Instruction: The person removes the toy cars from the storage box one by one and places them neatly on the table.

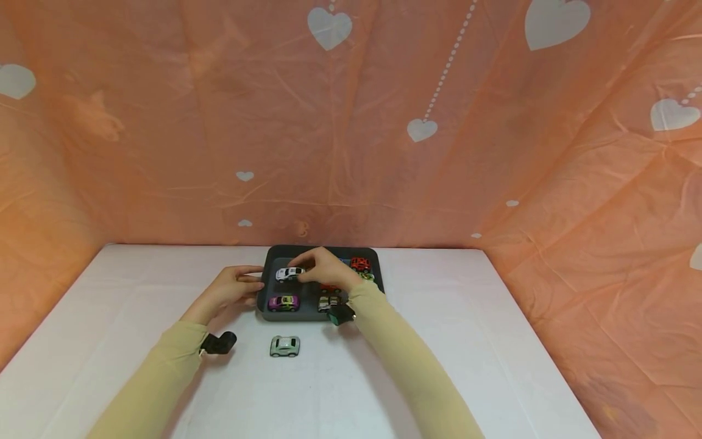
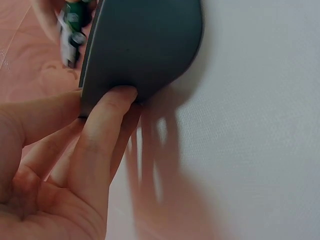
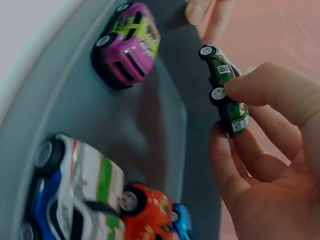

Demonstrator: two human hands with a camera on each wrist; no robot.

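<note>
The grey tray (image 3: pixel 65 105) in the middle of the frame looks like smooth, matt plastic. The little purple car (image 3: pixel 127 42) and the white car (image 3: pixel 80 195) are shiny and painted. The white table (image 1: pixel 493 341) looks like soft, finely bumpy cloth, and the orange sheet (image 1: pixel 164 122) across the top looks thin and crinkly.

this looks like a small recording corner that somebody set up, not a normal room of a home. a thin orange plastic sheet (image 1: pixel 351 122) with white hearts hangs behind the white tabletop (image 1: pixel 493 366) and along both sides, so no real wall or furniture is visible. the sheet is wrinkled and closes the space like a booth. on the tabletop there is only a dark grey tray (image 1: pixel 265 286) with small toy cars (image 1: pixel 283 302) and one pale toy car (image 1: pixel 284 346) in front of it. both forearms carry a small camera (image 1: pixel 219 343) at the wrist.
</note>
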